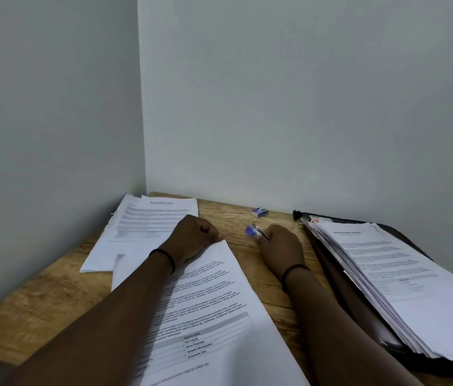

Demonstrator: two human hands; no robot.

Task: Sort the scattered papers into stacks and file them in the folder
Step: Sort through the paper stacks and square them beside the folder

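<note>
I saw my left hand [192,237] curled into a loose fist. It pressed down on the far corner of the sheets [208,310] that lay in the middle of the tabletop [38,302]. It did not seem to hold them, only to pin them. My right hand [281,247] was just beside that corner, out on bare wood. Its fingers were closed around a small blue thing [253,230], maybe a stapler, but it was too blurry to be sure.

The sheets ran long from the near edge up toward the far edge, tilted a bit to the left. Their far corner sat right between my two hands, and the right hand with the blue thing was very near it. I think the next move was to fasten that corner.

Another stack [147,227] lay in the far left corner. The folder [403,277] lay open along the right edge, with lots of papers in it, closer to my right hand. A little box [260,212] sat by the far edge.
</note>
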